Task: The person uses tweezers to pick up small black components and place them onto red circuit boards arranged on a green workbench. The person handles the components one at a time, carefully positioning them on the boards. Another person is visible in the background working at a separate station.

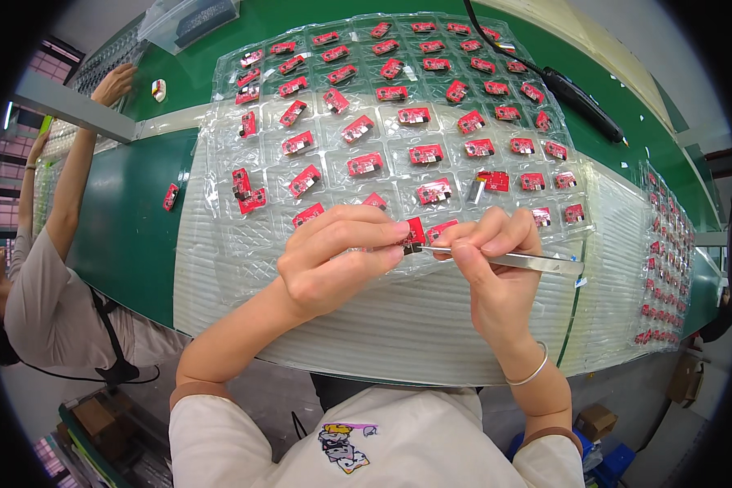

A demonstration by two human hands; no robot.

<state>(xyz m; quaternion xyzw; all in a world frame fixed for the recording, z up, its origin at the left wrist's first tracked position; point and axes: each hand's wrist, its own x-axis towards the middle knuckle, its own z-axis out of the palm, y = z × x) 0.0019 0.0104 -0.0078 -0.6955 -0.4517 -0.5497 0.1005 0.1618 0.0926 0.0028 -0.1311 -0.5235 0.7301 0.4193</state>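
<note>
Between the fingertips of my left hand [337, 256] is a small red circuit board [414, 231] with a black part at its lower end. My right hand [496, 256] pinches a pair of metal tweezers [537, 261], whose tips reach the black part of that board. Both hands are raised over the near edge of a clear plastic tray [252, 232]. Its many shallow pockets hold red circuit boards, such as one [365, 164] just beyond my hands. One board [494, 181] has a silvery piece attached at its left.
A black corded pen-like tool [581, 106] lies at the far right. Another filled tray [663, 260] stands at the right edge. A loose red board [171, 197] lies on the green mat [138, 236] at left. Beyond a metal bar [73, 106], a co-worker's arm [75, 175] reaches forward.
</note>
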